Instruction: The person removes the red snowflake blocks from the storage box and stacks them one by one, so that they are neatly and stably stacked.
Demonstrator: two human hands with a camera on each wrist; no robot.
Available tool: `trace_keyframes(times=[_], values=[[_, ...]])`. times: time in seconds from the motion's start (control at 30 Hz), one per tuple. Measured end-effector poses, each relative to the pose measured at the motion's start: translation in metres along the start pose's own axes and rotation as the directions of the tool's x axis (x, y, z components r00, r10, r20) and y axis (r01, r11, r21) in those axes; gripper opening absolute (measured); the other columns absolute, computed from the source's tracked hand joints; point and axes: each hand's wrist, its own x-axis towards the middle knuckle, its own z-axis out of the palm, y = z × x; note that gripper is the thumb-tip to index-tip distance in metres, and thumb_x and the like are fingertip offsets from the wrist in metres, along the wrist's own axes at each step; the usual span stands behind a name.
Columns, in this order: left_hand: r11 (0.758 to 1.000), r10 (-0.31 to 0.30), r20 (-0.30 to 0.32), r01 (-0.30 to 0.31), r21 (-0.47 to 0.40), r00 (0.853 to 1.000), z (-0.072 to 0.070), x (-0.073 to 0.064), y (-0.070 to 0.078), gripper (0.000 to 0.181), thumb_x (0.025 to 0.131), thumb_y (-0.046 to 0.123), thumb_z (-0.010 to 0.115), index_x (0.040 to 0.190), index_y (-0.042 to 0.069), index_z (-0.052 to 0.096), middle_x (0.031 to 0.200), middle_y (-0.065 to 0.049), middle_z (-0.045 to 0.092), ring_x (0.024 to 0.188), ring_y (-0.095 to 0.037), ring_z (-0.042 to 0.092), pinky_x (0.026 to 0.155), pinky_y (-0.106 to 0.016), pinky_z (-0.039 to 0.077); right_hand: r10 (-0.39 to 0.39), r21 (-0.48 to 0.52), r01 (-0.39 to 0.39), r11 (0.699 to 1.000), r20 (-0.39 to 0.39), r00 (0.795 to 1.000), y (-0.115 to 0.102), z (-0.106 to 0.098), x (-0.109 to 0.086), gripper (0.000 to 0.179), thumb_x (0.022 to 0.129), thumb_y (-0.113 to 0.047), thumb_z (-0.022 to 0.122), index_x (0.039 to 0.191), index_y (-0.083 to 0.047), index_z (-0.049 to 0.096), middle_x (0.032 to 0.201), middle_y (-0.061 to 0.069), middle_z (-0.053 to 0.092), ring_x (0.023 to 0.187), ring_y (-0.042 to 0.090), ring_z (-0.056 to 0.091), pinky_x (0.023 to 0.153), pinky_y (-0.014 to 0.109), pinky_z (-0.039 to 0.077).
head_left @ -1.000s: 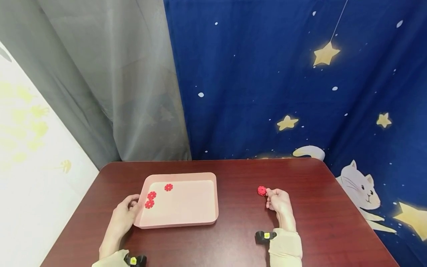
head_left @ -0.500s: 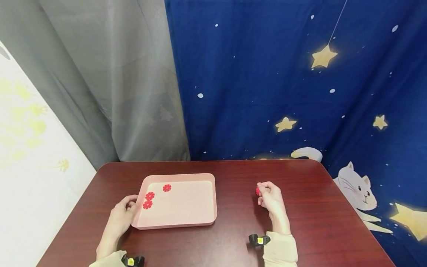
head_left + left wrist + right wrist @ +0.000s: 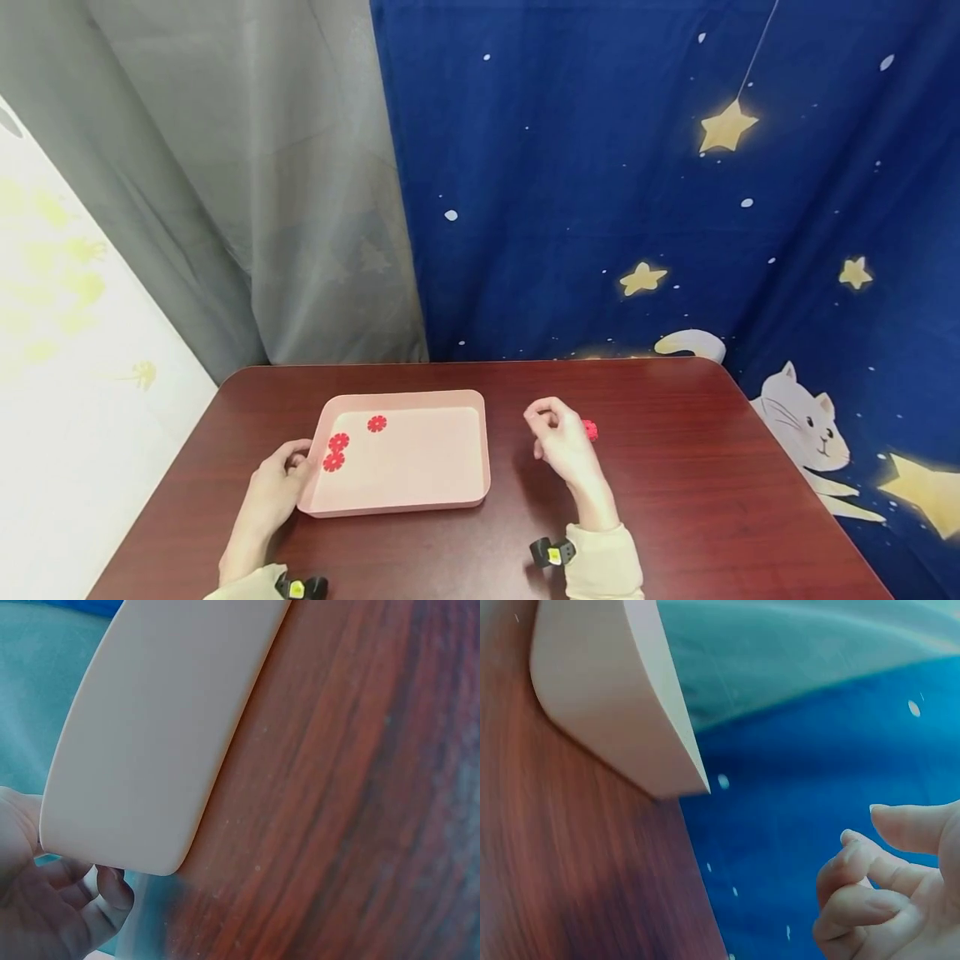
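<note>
The pink tray (image 3: 427,458) lies left of centre on the table, with three red flower-shaped plastic discs (image 3: 377,424) in its left part. At the tray's left end my left hand (image 3: 273,487) grips the rim; in the left wrist view its curled fingers (image 3: 114,889) lie against the outer wall. My right hand (image 3: 566,442) is above the table, right of the tray. In the right wrist view its thumb and index finger stand apart with nothing between them. Just right of it, another red flower-shaped piece (image 3: 591,430) is on the table, partly hidden by the hand.
The dark red wooden table (image 3: 697,467) has rounded far corners. Behind it hang a grey curtain (image 3: 322,208) and a blue star-patterned curtain (image 3: 540,208). A white patterned surface (image 3: 75,375) borders the left side.
My right hand has let go of the red flower-shaped piece and moved left toward the tray, leaving the piece on the table. My left hand keeps its grip on the tray.
</note>
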Motion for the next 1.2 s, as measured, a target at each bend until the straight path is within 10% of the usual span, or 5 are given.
trace_keyframes(times=[0.53, 0.67, 0.87, 1.2], values=[[1.0, 0.003, -0.004, -0.004, -0.013, 1.0, -0.001, -0.002, -0.003, 0.035, 0.099, 0.017, 0.051, 0.131, 0.002, 0.053, 0.098, -0.01, 0.057, 0.083, -0.021, 0.05, 0.069, -0.03, 0.04, -0.069, -0.018, 0.075, 0.997, 0.225, 0.972, -0.027, 0.097, 0.021, 0.023, 0.097, -0.015, 0.06, 0.116, -0.002, 0.061, 0.096, 0.01, 0.062, 0.068, 0.039, 0.067, 0.055, 0.041, 0.054], [1.0, 0.017, -0.002, -0.017, -0.016, 1.0, -0.003, 0.0, -0.002, 0.036, 0.099, 0.017, 0.051, 0.131, 0.002, 0.053, 0.098, -0.011, 0.057, 0.083, -0.022, 0.051, 0.069, -0.031, 0.041, 0.045, 0.203, -0.114, 0.973, 0.315, 0.948, -0.029, 0.131, 0.042, 0.019, 0.096, -0.008, 0.06, 0.113, 0.001, 0.061, 0.097, 0.015, 0.063, 0.07, 0.031, 0.068, 0.06, 0.035, 0.055], [1.0, 0.007, -0.014, -0.007, -0.001, 1.0, -0.006, -0.002, -0.003, 0.035, 0.098, 0.015, 0.05, 0.13, 0.002, 0.055, 0.097, -0.01, 0.058, 0.081, -0.021, 0.051, 0.069, -0.031, 0.04, 0.258, 0.481, -0.395, 0.783, 0.327, 0.909, -0.019, 0.183, 0.063, 0.014, 0.094, 0.003, 0.056, 0.105, 0.003, 0.063, 0.103, 0.024, 0.061, 0.066, 0.02, 0.064, 0.063, 0.029, 0.053], [0.999, 0.008, 0.016, -0.007, -0.042, 1.0, -0.002, -0.001, -0.001, 0.036, 0.1, 0.018, 0.051, 0.132, 0.003, 0.053, 0.099, -0.01, 0.056, 0.085, -0.021, 0.051, 0.07, -0.03, 0.041, 0.434, 0.283, -0.474, 0.834, 0.196, 0.879, -0.005, 0.226, 0.067, 0.025, 0.088, 0.008, 0.059, 0.111, 0.004, 0.066, 0.086, 0.015, 0.065, 0.055, 0.014, 0.051, 0.054, 0.024, 0.049]])
